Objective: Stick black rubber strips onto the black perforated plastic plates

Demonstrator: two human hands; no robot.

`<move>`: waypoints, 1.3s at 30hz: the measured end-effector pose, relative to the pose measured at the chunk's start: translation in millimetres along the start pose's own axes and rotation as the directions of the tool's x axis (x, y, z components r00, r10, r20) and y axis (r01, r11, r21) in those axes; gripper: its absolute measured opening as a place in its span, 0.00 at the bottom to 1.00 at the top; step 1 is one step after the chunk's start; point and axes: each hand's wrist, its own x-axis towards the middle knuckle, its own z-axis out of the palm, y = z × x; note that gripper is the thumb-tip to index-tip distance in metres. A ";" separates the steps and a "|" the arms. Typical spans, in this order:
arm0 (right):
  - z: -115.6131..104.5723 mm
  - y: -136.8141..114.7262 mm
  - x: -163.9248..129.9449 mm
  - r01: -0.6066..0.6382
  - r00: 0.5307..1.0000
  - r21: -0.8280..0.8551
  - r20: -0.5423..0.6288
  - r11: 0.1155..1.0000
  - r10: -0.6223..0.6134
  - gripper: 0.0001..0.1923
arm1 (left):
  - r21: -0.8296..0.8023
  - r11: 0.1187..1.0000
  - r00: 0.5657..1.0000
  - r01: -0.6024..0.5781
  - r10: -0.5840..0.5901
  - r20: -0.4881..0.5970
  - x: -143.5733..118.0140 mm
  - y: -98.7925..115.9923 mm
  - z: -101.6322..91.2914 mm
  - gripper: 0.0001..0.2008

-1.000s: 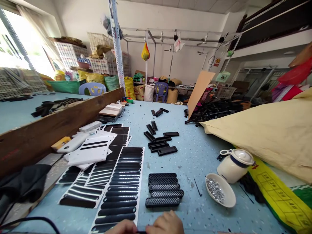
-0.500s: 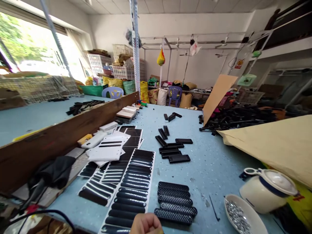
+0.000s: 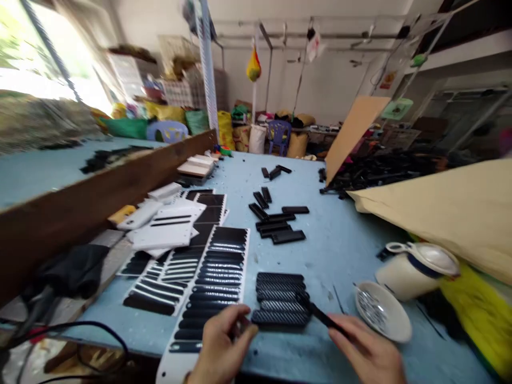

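- Head view: your left hand (image 3: 218, 344) sits at the bottom edge of the picture, fingers curled in, its fingertips pinching at the left end of the nearest black ribbed piece (image 3: 280, 318); blur hides whether the piece is lifted or only touched.
- Your right hand (image 3: 370, 352) is low on the right, closed around the back end of a thin black tool (image 3: 320, 316) that slants up and to the left, its tip over the right end of the ribbed stack (image 3: 280, 285).
- That stack holds four of these ribbed pieces, lying side by side on the pale blue worktop (image 3: 332, 240), just in front of both hands.
- Just left of the stack lies a white sheet of black oblong stickers (image 3: 218, 277), its near corner under your left hand.
- More sticker sheets (image 3: 160, 277) fan out further left, with white plates (image 3: 166, 232) on top of them.
- A shallow white dish (image 3: 384, 312) of small metal bits, probably screws, sits near your right hand, and a white lidded jar (image 3: 416, 269) lies tipped just behind it.
- Smooth black pieces (image 3: 278, 226) lie scattered further up the worktop, well apart from the hands.
- A brown wooden board (image 3: 100, 200) runs along the left side, and a cream cloth (image 3: 448, 208) covers the right.
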 end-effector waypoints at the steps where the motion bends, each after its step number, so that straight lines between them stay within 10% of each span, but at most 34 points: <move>1: 0.2 0.7 2.2 -0.079 0.997 0.042 0.013 0.996 0.078 0.07 | 0.066 0.995 0.997 -0.071 0.073 -0.029 3.0 1.0 0.9 0.11; 13: 34.2 1.1 0.8 -0.153 0.988 0.156 0.044 0.976 0.148 0.07 | 0.208 0.916 0.937 -0.343 0.320 0.138 20.2 -15.8 7.1 0.08; 39: 31.7 -17.3 10.2 0.076 0.947 -0.041 0.316 0.996 -0.059 0.12 | 0.017 0.985 0.934 -0.170 0.156 0.322 15.8 -6.3 -4.9 0.06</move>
